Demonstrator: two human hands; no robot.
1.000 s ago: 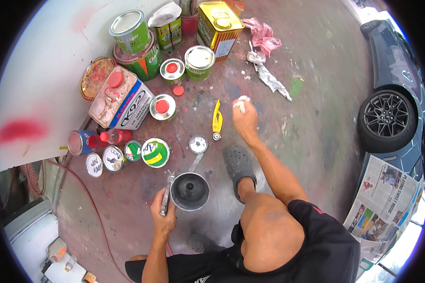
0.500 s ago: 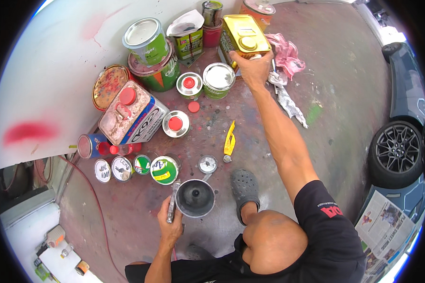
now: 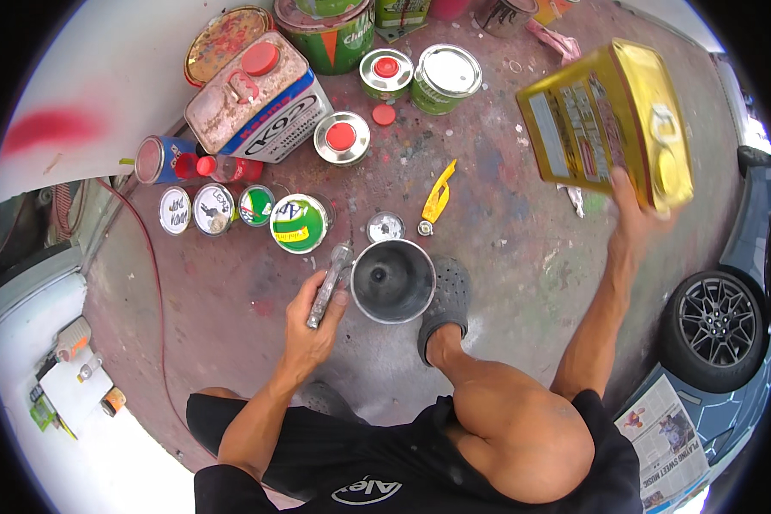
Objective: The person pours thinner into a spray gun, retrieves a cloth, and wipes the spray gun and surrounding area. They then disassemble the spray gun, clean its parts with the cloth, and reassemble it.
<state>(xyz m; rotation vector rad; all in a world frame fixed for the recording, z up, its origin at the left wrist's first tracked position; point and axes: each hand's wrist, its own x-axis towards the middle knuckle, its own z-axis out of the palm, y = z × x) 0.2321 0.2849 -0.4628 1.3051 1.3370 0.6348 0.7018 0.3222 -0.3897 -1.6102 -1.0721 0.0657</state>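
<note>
In my left hand (image 3: 311,327) is a paint spray gun (image 3: 327,289), gripped by its handle. Its open metal cup (image 3: 407,287) faces up, dark grey inside, above my right shoe. Off to the right, my right hand (image 3: 634,224) holds a gold rectangular tin (image 3: 595,116) by its top end. The tin is tilted well over, its yellow round cap (image 3: 672,176) toward my hand. Some of my right fingers are hidden by the tin. Beyond the cup lie a small clear round lid (image 3: 385,227) and a yellow strip-like tool (image 3: 439,195) on the floor.
Ahead left stand a large rectangular solvent can (image 3: 257,103) with a red cap, several paint tins (image 3: 298,224), a silver-topped tin (image 3: 450,73) and a red-capped tin (image 3: 342,141). A red hose (image 3: 156,283) runs along the left. A car wheel (image 3: 715,330) and newspaper (image 3: 664,433) are at right.
My right hand has lifted the gold tin from among the cans at the back and brought it right and nearer, tipping it. The spray gun stays in my left hand. The view has shifted.
</note>
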